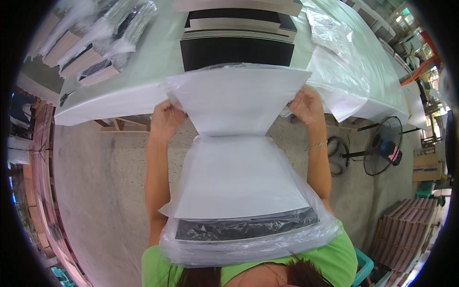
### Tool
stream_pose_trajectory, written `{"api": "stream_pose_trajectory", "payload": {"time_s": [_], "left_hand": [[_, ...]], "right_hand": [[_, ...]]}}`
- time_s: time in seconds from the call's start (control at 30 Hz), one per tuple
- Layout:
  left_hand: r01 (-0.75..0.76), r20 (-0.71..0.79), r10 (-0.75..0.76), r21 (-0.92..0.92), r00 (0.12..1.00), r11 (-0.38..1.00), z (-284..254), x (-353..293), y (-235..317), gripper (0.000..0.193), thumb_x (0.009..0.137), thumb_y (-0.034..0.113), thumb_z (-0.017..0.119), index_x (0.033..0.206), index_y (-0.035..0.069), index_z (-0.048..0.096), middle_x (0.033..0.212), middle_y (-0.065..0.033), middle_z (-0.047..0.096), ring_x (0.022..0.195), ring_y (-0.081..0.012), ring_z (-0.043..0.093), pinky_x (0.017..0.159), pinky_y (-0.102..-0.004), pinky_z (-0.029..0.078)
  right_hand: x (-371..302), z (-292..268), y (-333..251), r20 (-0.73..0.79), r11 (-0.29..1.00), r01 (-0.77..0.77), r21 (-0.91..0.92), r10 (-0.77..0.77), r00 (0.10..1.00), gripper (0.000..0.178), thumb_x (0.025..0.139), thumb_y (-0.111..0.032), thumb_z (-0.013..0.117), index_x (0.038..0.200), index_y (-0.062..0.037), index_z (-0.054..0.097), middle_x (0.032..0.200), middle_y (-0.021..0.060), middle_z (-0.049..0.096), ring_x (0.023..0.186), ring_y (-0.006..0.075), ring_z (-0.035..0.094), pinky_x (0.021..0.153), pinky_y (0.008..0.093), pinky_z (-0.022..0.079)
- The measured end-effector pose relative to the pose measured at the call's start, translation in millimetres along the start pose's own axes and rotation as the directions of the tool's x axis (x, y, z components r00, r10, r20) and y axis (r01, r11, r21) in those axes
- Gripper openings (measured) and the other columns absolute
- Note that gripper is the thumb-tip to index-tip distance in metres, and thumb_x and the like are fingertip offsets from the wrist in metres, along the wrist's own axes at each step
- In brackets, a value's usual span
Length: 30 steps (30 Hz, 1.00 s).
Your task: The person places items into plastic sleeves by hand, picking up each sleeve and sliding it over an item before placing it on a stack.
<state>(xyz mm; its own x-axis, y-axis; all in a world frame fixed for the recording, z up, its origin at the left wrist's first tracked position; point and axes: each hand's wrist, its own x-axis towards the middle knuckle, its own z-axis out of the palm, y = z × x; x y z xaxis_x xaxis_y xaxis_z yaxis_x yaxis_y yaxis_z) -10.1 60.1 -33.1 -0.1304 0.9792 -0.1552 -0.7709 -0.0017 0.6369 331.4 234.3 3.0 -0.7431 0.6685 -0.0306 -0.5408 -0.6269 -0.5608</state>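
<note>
In front of me, a white sheet (pixel 244 98) with clear plastic at its edges is tilted up, its top over the table edge. My left hand (pixel 167 119) is closed on its left edge, and my right hand (pixel 307 106) grips the right edge, with fingertips partly hidden. Nearer my chest lies a pile of plastic-wrapped flat pieces. A second white sheet (pixel 239 177) covers most of the pile, and a black panel (pixel 246 227) shows through wrinkled clear plastic along the near side. What supports the pile from below is hidden.
A stack of black and white boards (pixel 236 52) stands on the covered table (pixel 158 57). Plastic-wrapped bundles (pixel 98 67) lie left, scissors (pixel 66 98) at the left corner. Clear plastic bags (pixel 339 76) lie right. A fan (pixel 382 146) and stacked panels (pixel 404 234) stand on my right.
</note>
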Motion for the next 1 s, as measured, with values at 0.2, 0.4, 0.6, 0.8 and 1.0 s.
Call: {"api": "stream_pose_trajectory", "payload": {"time_s": [0.2, 0.4, 0.6, 0.8, 1.0], "left_hand": [[0.024, -0.196, -0.058, -0.173, 0.979, 0.985, -44, -38, -54, 0.027, 0.087, 0.018, 0.045, 0.107, 0.001, 0.049, 0.106, -0.0064, 0.054, 0.1, -0.0195, 0.051, 0.095, -0.038, 0.033], [-0.391, 0.287, 0.381, 0.891, 0.879, 0.23, -152, -41, -115, 0.003, 0.078, 0.003, 0.056, 0.079, 0.001, 0.054, 0.081, -0.0063, 0.053, 0.077, -0.0195, 0.053, 0.068, -0.0296, 0.042], [-0.063, -0.074, 0.442, 0.956, 0.894, 0.287, -142, -39, -156, 0.014, 0.085, 0.012, 0.053, 0.089, 0.0, 0.059, 0.085, -0.0076, 0.059, 0.077, -0.0154, 0.054, 0.071, -0.0277, 0.043], [-0.006, -0.341, 0.237, 0.56, 0.91, 0.828, -176, -38, -185, 0.025, 0.091, 0.016, 0.049, 0.108, 0.0, 0.057, 0.096, -0.007, 0.062, 0.086, -0.0144, 0.057, 0.077, -0.0243, 0.045], [-0.066, -0.375, 0.252, 0.443, 0.892, 0.894, -176, -39, -202, 0.028, 0.091, 0.016, 0.049, 0.114, 0.002, 0.055, 0.102, -0.0099, 0.061, 0.09, -0.014, 0.057, 0.08, -0.0236, 0.045]], "right_hand": [[-28, -58, 50, -0.383, 0.992, -0.124, -0.018, 0.108, 0.918, 0.02, 0.084, -0.014, 0.052, 0.102, -0.0062, 0.054, 0.093, 0.0015, 0.062, 0.086, 0.0124, 0.058, 0.077, 0.0281, 0.045], [-46, -139, 105, -0.316, 0.789, -0.327, -0.52, 0.178, 0.932, 0.017, 0.087, -0.018, 0.054, 0.101, -0.0085, 0.054, 0.079, -0.0004, 0.055, 0.076, 0.0062, 0.053, 0.067, 0.0256, 0.044], [-44, -165, 124, -0.11, 0.115, -0.06, -0.992, -0.503, 0.858, 0.009, 0.08, -0.008, 0.059, 0.088, -0.0035, 0.058, 0.078, 0.0024, 0.054, 0.073, 0.0133, 0.05, 0.068, 0.0279, 0.041], [3, -65, -29, 0.267, -0.353, -0.215, -0.911, -0.899, 0.347, 0.01, 0.08, -0.016, 0.058, 0.089, -0.011, 0.06, 0.084, 0.0067, 0.053, 0.082, 0.0225, 0.049, 0.077, 0.037, 0.034], [27, -104, -98, 0.0, -0.374, -0.499, -0.782, -0.801, 0.599, 0.02, 0.075, -0.022, 0.064, 0.085, -0.0057, 0.062, 0.087, 0.0112, 0.06, 0.086, 0.0269, 0.056, 0.077, 0.0375, 0.041]]}}
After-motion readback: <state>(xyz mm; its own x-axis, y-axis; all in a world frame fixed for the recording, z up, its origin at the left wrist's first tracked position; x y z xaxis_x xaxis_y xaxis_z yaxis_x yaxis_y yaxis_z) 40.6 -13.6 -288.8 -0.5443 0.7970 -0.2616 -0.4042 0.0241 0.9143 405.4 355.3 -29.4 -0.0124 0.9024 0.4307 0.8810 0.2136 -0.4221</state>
